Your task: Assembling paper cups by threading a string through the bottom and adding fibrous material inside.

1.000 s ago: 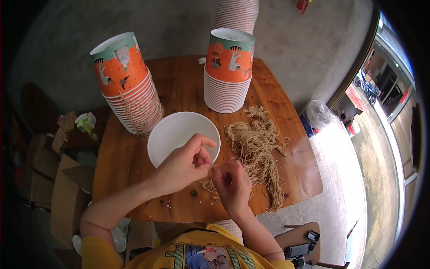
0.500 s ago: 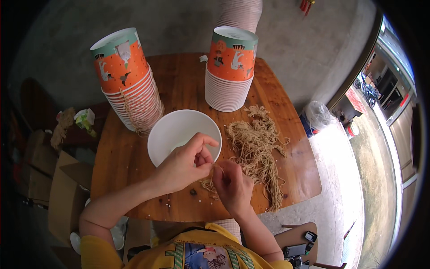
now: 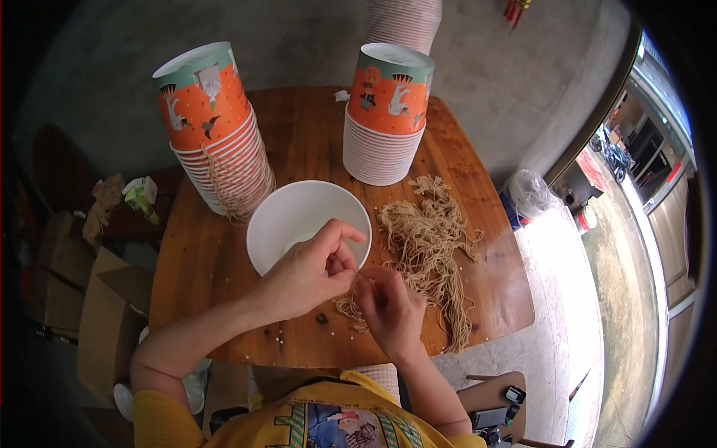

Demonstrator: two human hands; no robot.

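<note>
In front of me, my left hand reaches over the near right rim of a white paper bucket, its fingers curled and thumb tip pinched. My right hand is closed just beside it, fingertips nearly meeting the left ones. A thin tan string shows faintly between the two pinches; most of it is hidden by fingers. Right of the bucket lies a loose, tangled heap of tan strings, partly behind my right hand.
Two upside-down stacks of orange and green paper buckets stand at the back left and back right. Strings drape on the left stack. Small white beads dot the wooden table. An open cardboard box sits lower left. A wrapped stack rises behind.
Both hands keep nearly the same pose and place, still pinching together. The view has shifted slightly; nothing else has visibly moved.
</note>
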